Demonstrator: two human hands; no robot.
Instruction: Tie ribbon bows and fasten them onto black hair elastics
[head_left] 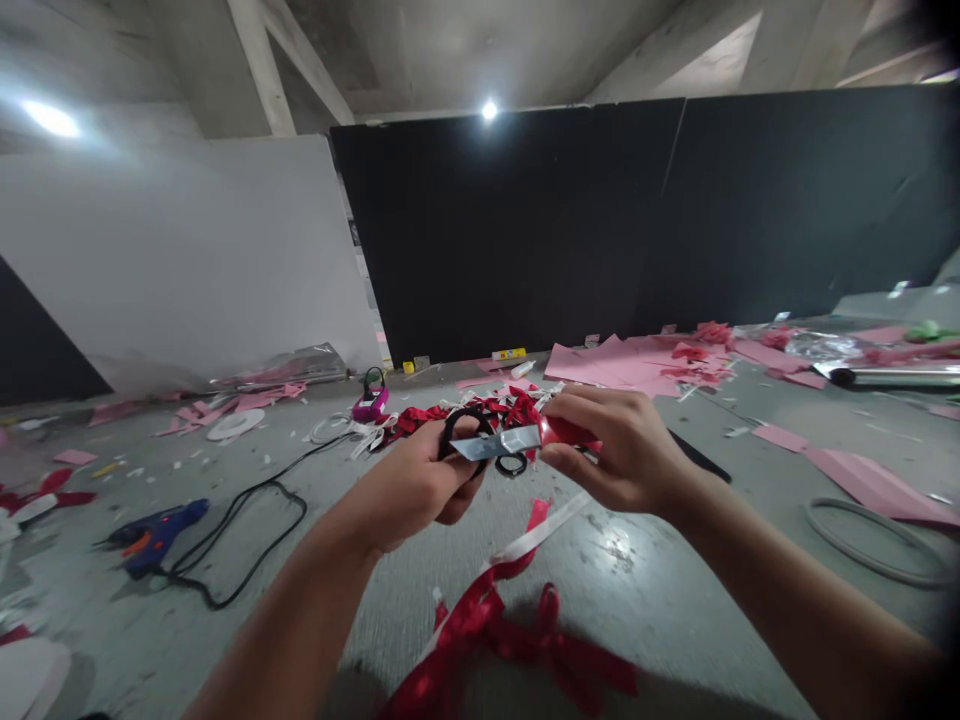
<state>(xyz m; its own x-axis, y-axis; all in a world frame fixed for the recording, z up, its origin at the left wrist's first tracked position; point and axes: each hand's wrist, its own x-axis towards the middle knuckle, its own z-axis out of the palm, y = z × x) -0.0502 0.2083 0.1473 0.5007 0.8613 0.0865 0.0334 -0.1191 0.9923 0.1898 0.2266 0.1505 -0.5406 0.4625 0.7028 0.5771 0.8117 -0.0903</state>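
My left hand is closed around the black handle loop of what looks like a pair of scissors; their blades cannot be made out. My right hand grips a red-handled utility knife, its pale blade pointing left across the black loop. Another black ring shows just below the blade. Under both hands, red ribbon and a white strip lie on the grey floor. Beyond the hands is a heap of red and white ribbon pieces.
A blue glue gun with a looped black cord lies at left, near a purple object. Pink sheets and a yellow tube lie before a black panel. A grey ring rests at right.
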